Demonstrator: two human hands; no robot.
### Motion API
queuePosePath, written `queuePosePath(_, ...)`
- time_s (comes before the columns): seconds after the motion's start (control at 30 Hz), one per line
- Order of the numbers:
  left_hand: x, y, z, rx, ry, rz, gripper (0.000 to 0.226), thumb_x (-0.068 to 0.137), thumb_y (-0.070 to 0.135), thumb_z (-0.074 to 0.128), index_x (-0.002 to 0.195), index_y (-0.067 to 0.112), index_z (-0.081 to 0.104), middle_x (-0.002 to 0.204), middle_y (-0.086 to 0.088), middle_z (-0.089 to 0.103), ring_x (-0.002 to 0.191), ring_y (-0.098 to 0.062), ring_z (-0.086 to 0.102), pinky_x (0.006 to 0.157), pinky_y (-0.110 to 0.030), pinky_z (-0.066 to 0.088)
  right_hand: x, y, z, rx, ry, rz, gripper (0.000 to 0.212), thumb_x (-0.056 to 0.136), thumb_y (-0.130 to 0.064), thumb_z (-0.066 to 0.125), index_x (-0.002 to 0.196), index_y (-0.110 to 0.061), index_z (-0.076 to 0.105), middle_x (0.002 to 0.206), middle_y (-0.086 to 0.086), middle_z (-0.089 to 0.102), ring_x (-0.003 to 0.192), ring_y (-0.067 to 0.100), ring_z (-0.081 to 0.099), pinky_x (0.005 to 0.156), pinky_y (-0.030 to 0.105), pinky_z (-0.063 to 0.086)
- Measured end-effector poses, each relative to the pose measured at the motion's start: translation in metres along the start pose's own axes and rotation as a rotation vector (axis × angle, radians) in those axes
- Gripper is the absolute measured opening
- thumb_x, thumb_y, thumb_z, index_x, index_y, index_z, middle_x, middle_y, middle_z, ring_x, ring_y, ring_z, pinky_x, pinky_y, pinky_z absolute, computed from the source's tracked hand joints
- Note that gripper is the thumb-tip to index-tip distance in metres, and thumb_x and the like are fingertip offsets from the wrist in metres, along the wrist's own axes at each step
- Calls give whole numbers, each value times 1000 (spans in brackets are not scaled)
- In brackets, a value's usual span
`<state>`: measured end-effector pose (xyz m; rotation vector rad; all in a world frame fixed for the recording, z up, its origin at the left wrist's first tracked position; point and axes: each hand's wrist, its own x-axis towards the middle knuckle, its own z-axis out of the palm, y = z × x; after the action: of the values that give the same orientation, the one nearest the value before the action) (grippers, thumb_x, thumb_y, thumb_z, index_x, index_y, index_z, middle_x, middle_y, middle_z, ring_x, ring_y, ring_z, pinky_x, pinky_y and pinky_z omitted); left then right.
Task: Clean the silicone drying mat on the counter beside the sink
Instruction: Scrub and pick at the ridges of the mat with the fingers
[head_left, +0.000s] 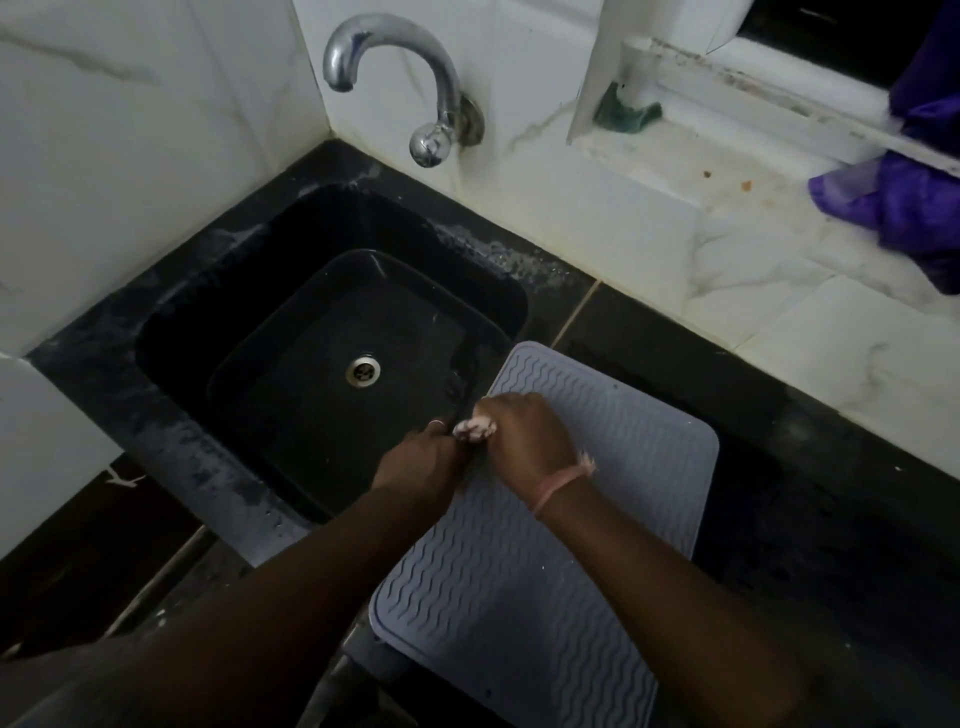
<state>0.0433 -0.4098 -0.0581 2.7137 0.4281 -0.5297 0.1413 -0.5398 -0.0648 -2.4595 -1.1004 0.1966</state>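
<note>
- Silicone drying mat (545, 545) lies flat on the dark tabletop (779, 519) just right of the sink (322, 332); its left edge sits at the sink rim, and its near end seems to overhang the tabletop front.
- Right hand (524, 436): grip curled round a small pale, sudsy wad (474, 428), maybe sponge or cloth, can't tell which, held at the mat's left edge.
- Left hand (426, 457): fingers curled at the same spot, touching the wad or the mat edge; exact hold can't be made out.
- Progress, my read: early. Mat ridges look dry, no suds spread on them, and the tap (395, 78) is not running. Scrubbing most of the surface, rinsing and drying all remain.
- Room: sink basin open on the left for rinsing; bare tabletop right of the mat; wall behind. Purple cloth (898, 208) on the window ledge, well apart.
</note>
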Motion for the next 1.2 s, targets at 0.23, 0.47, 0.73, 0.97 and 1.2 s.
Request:
queuePosePath(0.23,4,-2,-6,24,-164,5,52,104,40,51,149,35,26,127,-11,53,100,-21,61,81,-40,60,46,46,-18,-163,77,43,24,93,-20,58,112,-27,71,110,-2,71,106,23,60,93,41,51)
queuePosePath(0.47,-4,6,-10,134,-206,2,78,101,30,56,161,32,6,115,-8,57,90,-19,60,79,-40,59,56,36,-22,-126,27,146,18,87,-10,67,95,-25,72,94,0,70,95,23,64,83,38,54)
queuePosePath(0.73,-10,14,-11,167,-157,-63,43,102,19,56,143,25,45,113,-6,61,96,-21,65,82,-38,58,-8,5,0,-34,27,-34,19,94,-25,64,112,-26,69,112,-4,70,108,18,59,94,37,48)
queuePosePath(0.97,-7,12,-16,188,-224,-18,87,99,22,60,163,29,2,120,-10,61,96,-22,63,79,-39,59,65,68,-30,-243,69,155,26,90,-10,63,109,-25,73,104,4,73,99,29,60,85,42,53)
queuePosePath(1.2,-5,15,-15,167,-201,-50,77,102,28,56,162,30,8,101,-4,56,88,-19,61,78,-39,59,36,26,-18,-157,70,139,17,90,-16,65,101,-25,74,97,-2,72,97,20,66,86,35,56)
